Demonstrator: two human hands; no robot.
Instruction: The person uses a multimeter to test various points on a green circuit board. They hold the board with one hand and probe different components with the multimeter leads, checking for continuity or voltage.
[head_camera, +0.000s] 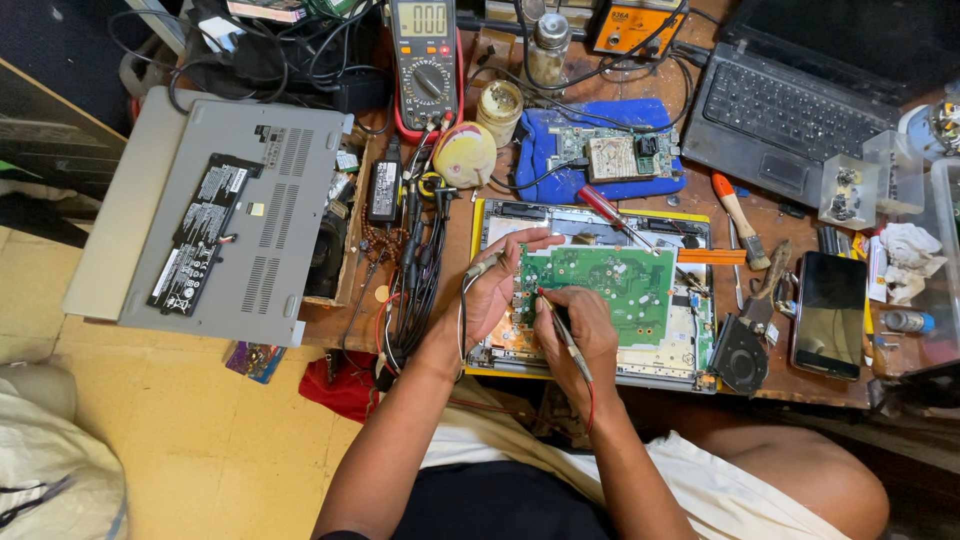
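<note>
Yellow tiled floor (200, 440) under a crowded brown wooden workbench (800, 385), its top almost buried. Largest item: a grey laptop base (240, 220) turned underside-up at the bench's left end, overhanging the edge, with a black battery pack (200, 235) lying on it. A second, dark laptop (800, 110) sat open at the far right corner. Between them a blue mat (560, 175) carried a small circuit board (612, 155); behind that, a red-cased multimeter (425, 65) propped up. A black phone (828, 313) lay face up on the right, a black fan (738, 352) beside it. In front of the person an opened laptop chassis (670, 350) lay on a yellow-edged pad, and on it the green circuit board (600, 285), large, studded with small components, sitting just left of centre in the chassis. Left hand (495, 290) lay half open, palm up, at the board's left edge, thumb and fingers loosely pinching a thin probe (482, 268) with a dark lead. Right hand (575, 325) was closed pen-fashion on a second probe (565, 330) with a red lead, tip down on the board's lower left corner. Whether the left probe's tip met the board could not be told. Board markings too small to make out; the cable tangle (415, 270) left of the chassis could not be sorted. The person's head and lower body were cut off from view.
</note>
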